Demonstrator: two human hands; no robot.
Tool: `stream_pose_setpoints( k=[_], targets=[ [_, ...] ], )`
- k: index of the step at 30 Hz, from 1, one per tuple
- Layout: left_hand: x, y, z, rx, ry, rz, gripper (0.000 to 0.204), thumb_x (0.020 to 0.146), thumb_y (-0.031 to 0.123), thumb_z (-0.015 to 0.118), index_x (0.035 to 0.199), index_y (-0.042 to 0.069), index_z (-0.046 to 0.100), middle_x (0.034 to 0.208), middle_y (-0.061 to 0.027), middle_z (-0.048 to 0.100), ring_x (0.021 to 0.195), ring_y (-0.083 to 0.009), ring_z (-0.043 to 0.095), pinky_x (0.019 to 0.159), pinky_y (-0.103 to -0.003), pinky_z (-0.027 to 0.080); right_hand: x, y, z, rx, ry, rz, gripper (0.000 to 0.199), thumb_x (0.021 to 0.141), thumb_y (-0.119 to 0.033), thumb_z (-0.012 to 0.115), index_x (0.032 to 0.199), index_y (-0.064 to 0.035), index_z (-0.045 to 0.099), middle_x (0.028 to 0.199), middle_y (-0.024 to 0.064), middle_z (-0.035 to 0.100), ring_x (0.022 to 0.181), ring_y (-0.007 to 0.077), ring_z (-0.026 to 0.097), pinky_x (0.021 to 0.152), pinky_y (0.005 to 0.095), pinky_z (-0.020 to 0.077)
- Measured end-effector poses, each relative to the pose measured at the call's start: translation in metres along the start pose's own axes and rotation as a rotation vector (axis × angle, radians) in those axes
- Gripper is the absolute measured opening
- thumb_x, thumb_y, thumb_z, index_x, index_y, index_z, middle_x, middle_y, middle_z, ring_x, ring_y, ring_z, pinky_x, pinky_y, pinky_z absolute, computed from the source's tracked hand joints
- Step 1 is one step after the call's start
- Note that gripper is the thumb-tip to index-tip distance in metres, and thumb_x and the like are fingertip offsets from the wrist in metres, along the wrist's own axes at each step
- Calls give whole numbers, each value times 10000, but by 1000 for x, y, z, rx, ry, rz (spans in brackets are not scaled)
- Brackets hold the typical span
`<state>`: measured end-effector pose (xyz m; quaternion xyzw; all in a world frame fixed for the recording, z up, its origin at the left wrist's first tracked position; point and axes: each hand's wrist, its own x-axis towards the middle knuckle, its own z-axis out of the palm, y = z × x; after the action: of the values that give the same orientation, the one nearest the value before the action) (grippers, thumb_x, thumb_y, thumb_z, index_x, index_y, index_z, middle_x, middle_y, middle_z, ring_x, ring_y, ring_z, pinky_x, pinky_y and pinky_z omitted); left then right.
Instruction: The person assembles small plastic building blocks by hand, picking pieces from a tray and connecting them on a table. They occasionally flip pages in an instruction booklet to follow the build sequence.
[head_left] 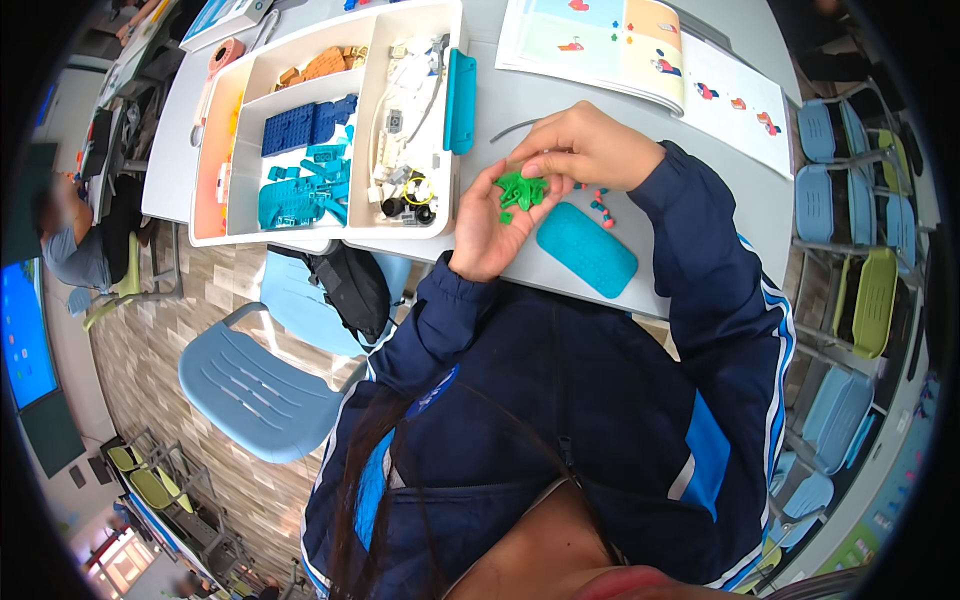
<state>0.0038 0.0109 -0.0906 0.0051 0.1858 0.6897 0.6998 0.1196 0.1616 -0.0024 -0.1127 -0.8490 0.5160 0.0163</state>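
My left hand (pixel 485 235) is turned palm up, its fingers curled around a small heap of green plastic leaf pieces (pixel 522 190). A smaller green piece (pixel 506 218) lies lower on the palm. Over the heap, my right hand (pixel 595 145) has its thumb and fingers pinched together at the top of the green pieces. Which piece sits between those fingertips is partly hidden. Just right of the hands, several small red and teal pieces (pixel 603 212) lie on the white table. Nearer to me rests a teal studded plate (pixel 588 250) with rounded corners.
A white compartment tray (pixel 330 237) of sorted bricks stands at the left, overhanging the table's near edge. A teal brick separator-like strip (pixel 461 102) is on its right wall. An open picture booklet (pixel 600 50) lies at the back. Blue chairs (pixel 265 385) stand left below.
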Motion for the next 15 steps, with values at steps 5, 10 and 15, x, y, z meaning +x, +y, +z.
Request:
stream_pose_setpoints(
  k=[5,10,15],
  targets=[
    [-11,-1,9,-39,138,-17,419,1043,224,400,1326,-82,445,1257,-211,558,1222,-306,556,1071,-414,469,13,23,-7,-47,161,-34,181,925,-49,610,1065,20,700,872,82,665,627,125,631,570,241,530],
    [-27,-5,8,-41,171,-22,428,1046,176,362,1372,-99,399,1316,-239,518,1250,-311,527,1091,-422,444,21,41,1,-92,43,-19,182,907,-24,605,1056,5,704,907,77,692,716,152,643,687,280,540],
    [-34,-5,8,-33,180,-9,434,1045,155,346,1386,-110,378,1345,-241,499,1274,-320,506,1111,-428,423,11,17,8,44,-166,-103,215,869,-25,634,1069,-15,713,933,94,718,828,199,670,825,313,521]
  ],
)
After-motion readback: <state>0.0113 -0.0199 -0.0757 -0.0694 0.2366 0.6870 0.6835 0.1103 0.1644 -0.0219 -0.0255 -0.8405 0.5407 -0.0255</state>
